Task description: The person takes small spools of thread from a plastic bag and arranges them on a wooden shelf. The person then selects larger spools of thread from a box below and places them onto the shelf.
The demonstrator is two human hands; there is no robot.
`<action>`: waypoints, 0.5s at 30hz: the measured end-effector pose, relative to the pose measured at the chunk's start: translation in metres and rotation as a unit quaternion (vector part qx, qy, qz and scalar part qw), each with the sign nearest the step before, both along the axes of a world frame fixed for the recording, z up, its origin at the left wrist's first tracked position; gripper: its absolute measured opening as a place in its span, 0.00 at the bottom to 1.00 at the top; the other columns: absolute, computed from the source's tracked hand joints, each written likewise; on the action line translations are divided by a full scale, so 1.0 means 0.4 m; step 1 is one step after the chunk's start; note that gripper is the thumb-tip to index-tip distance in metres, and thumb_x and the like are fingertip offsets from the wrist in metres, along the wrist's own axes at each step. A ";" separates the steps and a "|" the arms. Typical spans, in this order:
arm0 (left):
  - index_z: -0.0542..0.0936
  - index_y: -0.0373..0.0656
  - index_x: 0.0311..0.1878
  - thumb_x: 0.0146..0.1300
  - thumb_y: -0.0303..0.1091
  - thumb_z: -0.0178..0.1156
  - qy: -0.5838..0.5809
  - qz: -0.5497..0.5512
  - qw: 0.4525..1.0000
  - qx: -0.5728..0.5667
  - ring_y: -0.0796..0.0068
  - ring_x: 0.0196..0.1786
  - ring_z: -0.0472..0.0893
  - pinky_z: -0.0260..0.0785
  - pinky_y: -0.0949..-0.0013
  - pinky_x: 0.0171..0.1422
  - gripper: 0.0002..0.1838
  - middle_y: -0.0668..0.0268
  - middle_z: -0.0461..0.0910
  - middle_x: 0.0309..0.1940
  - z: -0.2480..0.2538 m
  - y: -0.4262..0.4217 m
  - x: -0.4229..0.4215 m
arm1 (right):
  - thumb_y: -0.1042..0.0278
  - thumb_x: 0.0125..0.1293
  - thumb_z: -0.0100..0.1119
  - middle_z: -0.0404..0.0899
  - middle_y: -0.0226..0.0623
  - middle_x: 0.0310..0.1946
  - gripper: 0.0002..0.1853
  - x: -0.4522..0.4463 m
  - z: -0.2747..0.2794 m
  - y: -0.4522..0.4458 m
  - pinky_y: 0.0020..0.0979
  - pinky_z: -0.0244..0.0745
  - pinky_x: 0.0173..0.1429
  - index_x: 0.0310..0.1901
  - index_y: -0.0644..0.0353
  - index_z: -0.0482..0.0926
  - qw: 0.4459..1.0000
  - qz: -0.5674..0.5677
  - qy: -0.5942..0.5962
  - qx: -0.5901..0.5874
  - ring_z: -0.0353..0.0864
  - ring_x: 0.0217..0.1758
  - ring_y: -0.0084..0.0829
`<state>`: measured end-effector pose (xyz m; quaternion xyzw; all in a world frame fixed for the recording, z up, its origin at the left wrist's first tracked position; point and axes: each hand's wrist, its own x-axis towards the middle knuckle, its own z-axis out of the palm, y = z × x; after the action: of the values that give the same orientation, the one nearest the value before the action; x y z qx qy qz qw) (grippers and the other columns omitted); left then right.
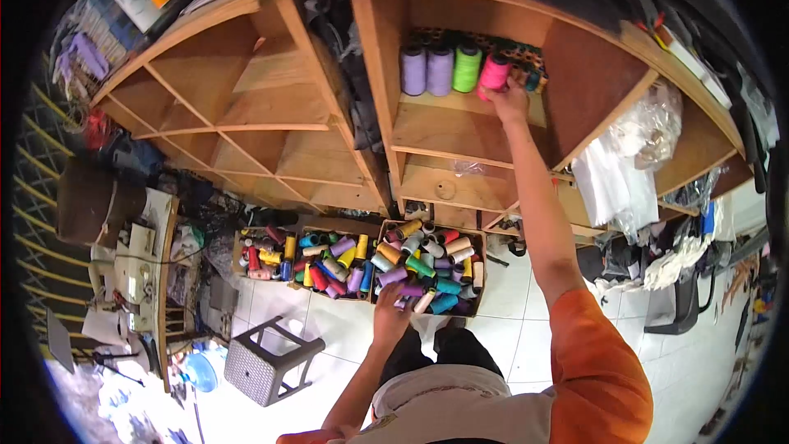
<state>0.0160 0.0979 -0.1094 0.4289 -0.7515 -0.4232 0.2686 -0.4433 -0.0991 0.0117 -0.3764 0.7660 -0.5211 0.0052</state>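
Note:
Up in a compartment of the wooden shelf point(460, 127), my right hand point(509, 100) has its fingers closed round a pink thread cone point(494, 72). That cone stands beside a green cone point(467, 68), and two lilac cones point(440, 71) are to the left of the green one. Patterned material and some small dark spools lie behind and right of my hand. Lower down, my left hand point(391, 315) is over the near edge of a cardboard box point(483, 279) full of mixed thread cones. Its fingertips are by a purple cone point(409, 289); whether they grip anything is hard to make out.
More boxes of coloured cones point(329, 267) stand to the left on the tiled floor. A grey plastic stool point(261, 370) is at lower left, near a sewing machine table point(168, 279). White plastic bags point(620, 168) hang from the shelf at right. Another divided shelf point(238, 127) stands left.

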 end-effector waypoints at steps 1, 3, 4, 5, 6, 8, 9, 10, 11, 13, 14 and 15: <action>0.73 0.38 0.54 0.51 0.19 0.61 -0.015 0.021 0.999 0.029 0.66 0.48 0.79 0.79 0.71 0.40 0.24 0.56 0.71 0.54 -0.013 0.009 0.034 | 0.57 0.43 0.73 0.66 0.51 0.61 0.29 -0.010 -0.008 -0.008 0.36 0.60 0.67 0.51 0.51 0.78 1.000 0.006 -0.005 -0.002 0.57 0.69 0.43; 0.73 0.39 0.54 0.51 0.20 0.61 -0.030 0.064 0.997 0.041 0.65 0.45 0.80 0.78 0.68 0.40 0.24 0.55 0.71 0.54 -0.027 0.010 0.085 | 0.55 0.43 0.73 0.60 0.57 0.64 0.31 -0.022 -0.018 -0.021 0.36 0.57 0.70 0.52 0.51 0.78 1.000 0.002 -0.011 0.002 0.51 0.73 0.46; 0.73 0.39 0.53 0.51 0.21 0.61 -0.036 0.086 0.995 0.048 0.62 0.45 0.80 0.77 0.64 0.41 0.23 0.56 0.71 0.55 -0.029 0.007 0.103 | 0.54 0.42 0.73 0.60 0.59 0.64 0.31 -0.023 -0.022 -0.024 0.36 0.58 0.69 0.51 0.53 0.78 1.000 -0.009 0.003 0.005 0.52 0.73 0.46; 0.73 0.39 0.53 0.51 0.21 0.61 -0.055 0.099 0.993 0.040 0.63 0.45 0.80 0.76 0.66 0.41 0.23 0.56 0.71 0.56 -0.030 0.001 0.115 | 0.53 0.42 0.73 0.60 0.61 0.64 0.31 -0.024 -0.026 -0.027 0.37 0.59 0.68 0.51 0.55 0.78 1.000 -0.020 0.017 0.007 0.52 0.73 0.46; 0.73 0.39 0.52 0.51 0.21 0.61 -0.077 0.118 0.990 0.023 0.64 0.45 0.79 0.76 0.67 0.41 0.22 0.56 0.71 0.56 -0.024 -0.009 0.118 | 0.52 0.42 0.73 0.60 0.62 0.63 0.32 -0.019 -0.024 -0.029 0.37 0.60 0.68 0.50 0.57 0.79 0.999 -0.031 0.031 0.010 0.52 0.72 0.46; 0.73 0.39 0.53 0.51 0.21 0.61 -0.051 0.137 0.989 0.018 0.64 0.44 0.79 0.75 0.67 0.42 0.22 0.56 0.71 0.56 -0.033 -0.029 0.121 | 0.51 0.42 0.73 0.60 0.64 0.63 0.32 0.007 0.001 -0.021 0.38 0.62 0.66 0.50 0.59 0.78 0.997 -0.053 0.060 0.014 0.55 0.71 0.47; 0.74 0.39 0.53 0.52 0.20 0.60 -0.063 0.135 0.989 0.002 0.64 0.44 0.79 0.75 0.67 0.42 0.22 0.57 0.71 0.56 -0.032 -0.040 0.115 | 0.49 0.43 0.72 0.58 0.66 0.63 0.34 -0.013 -0.020 -0.031 0.39 0.64 0.65 0.51 0.61 0.77 0.996 -0.052 0.063 0.019 0.58 0.70 0.49; 0.73 0.39 0.53 0.52 0.20 0.59 -0.058 0.133 0.989 0.004 0.64 0.44 0.79 0.75 0.67 0.42 0.22 0.56 0.71 0.56 -0.028 -0.050 0.108 | 0.47 0.44 0.71 0.56 0.67 0.63 0.36 -0.020 -0.027 -0.038 0.40 0.65 0.64 0.52 0.62 0.76 0.996 -0.050 0.066 0.024 0.60 0.68 0.50; 0.73 0.39 0.53 0.52 0.20 0.59 -0.055 0.124 0.991 0.001 0.62 0.45 0.78 0.75 0.66 0.43 0.22 0.56 0.71 0.55 -0.021 -0.058 0.098 | 0.46 0.44 0.70 0.55 0.68 0.64 0.36 -0.034 -0.032 -0.037 0.40 0.66 0.63 0.53 0.62 0.76 0.996 -0.045 0.072 0.030 0.61 0.67 0.51; 0.72 0.39 0.54 0.52 0.20 0.59 -0.064 0.104 0.992 -0.045 0.59 0.46 0.78 0.75 0.65 0.44 0.23 0.55 0.72 0.53 -0.040 -0.067 0.082 | 0.43 0.45 0.68 0.53 0.67 0.65 0.38 -0.026 -0.040 -0.033 0.41 0.65 0.63 0.54 0.61 0.75 0.988 -0.061 0.139 0.013 0.60 0.68 0.53; 0.72 0.38 0.54 0.51 0.20 0.59 -0.076 0.092 0.989 -0.088 0.59 0.46 0.79 0.75 0.65 0.44 0.23 0.54 0.73 0.51 -0.065 -0.071 0.075 | 0.44 0.45 0.68 0.55 0.66 0.64 0.37 -0.030 -0.038 -0.031 0.42 0.65 0.63 0.55 0.60 0.75 0.984 -0.056 0.169 0.001 0.59 0.68 0.53; 0.72 0.38 0.54 0.51 0.21 0.59 -0.091 0.084 0.990 -0.063 0.57 0.46 0.78 0.75 0.64 0.46 0.23 0.54 0.73 0.51 -0.069 -0.077 0.063 | 0.44 0.46 0.68 0.58 0.65 0.64 0.37 -0.012 -0.029 -0.021 0.43 0.64 0.64 0.55 0.60 0.74 0.979 -0.048 0.197 -0.007 0.58 0.68 0.54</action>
<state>0.0412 0.0671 -0.1370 0.5096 -0.7592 -0.3100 0.2604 -0.4483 -0.1075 0.0001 -0.4350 0.7651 -0.4419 -0.1735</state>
